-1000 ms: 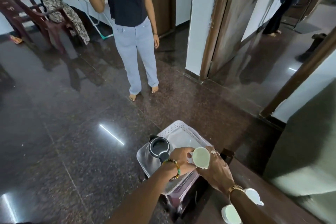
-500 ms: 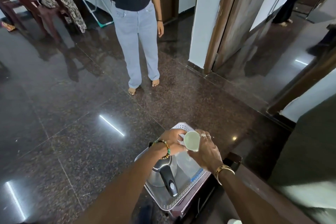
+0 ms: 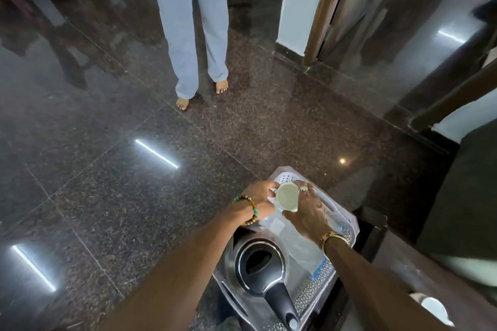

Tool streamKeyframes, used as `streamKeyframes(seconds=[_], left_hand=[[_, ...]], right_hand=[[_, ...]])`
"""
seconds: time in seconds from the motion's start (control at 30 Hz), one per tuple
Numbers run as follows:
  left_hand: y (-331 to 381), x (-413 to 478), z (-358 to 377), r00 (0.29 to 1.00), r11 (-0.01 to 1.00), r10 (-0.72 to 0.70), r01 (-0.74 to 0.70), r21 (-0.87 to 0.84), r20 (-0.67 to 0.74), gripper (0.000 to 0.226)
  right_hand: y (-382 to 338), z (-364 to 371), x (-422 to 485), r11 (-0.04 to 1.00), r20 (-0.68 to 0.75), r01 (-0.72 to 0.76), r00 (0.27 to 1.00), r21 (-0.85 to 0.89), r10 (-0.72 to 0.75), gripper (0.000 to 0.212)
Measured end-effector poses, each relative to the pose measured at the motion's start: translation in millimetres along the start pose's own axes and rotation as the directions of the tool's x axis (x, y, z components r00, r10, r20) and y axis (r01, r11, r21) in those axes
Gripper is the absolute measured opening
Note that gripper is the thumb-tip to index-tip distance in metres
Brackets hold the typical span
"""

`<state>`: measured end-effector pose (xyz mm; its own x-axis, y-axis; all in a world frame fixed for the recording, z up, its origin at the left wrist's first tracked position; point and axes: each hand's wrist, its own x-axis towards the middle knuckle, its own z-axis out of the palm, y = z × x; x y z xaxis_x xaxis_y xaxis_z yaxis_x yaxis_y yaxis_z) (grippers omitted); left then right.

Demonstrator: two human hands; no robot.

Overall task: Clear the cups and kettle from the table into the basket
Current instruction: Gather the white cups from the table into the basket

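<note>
Over the far end of the basket [image 3: 285, 172]: cup [image 3: 287, 195] held between both hands | left hand [image 3: 258, 201] grips its left side, right hand [image 3: 309, 213] curls round its right | kettle [image 3: 258, 263] inside basket's near end | second cup [image 3: 433, 307] on table [image 3: 398, 271], near edge.

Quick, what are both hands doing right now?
Left hand: holding the white cup at its handle.
Right hand: holding the same cup, above the basket.
</note>
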<state>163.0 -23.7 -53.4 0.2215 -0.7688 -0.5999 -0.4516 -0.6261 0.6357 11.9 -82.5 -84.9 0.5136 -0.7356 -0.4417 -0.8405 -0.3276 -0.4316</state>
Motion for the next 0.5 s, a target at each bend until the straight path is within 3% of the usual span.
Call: streamKeyframes(seconds=[0.23, 0.5], left_hand=[[-9.7, 33.7, -0.9, 0.995, 0.998, -0.050, 0.046, 0.046, 0.084, 0.069], [-10.4, 53.2, 3.0, 0.988, 0.981, -0.041, 0.012, 0.193, 0.146, 0.058]], right_hand=[[0.9, 19.4, 30.9, 0.997, 0.001, -0.075, 0.997, -0.026, 0.075, 0.081], [7.8, 38.3, 42.9, 0.993, 0.020, -0.106, 0.994, -0.043, 0.107, 0.084]])
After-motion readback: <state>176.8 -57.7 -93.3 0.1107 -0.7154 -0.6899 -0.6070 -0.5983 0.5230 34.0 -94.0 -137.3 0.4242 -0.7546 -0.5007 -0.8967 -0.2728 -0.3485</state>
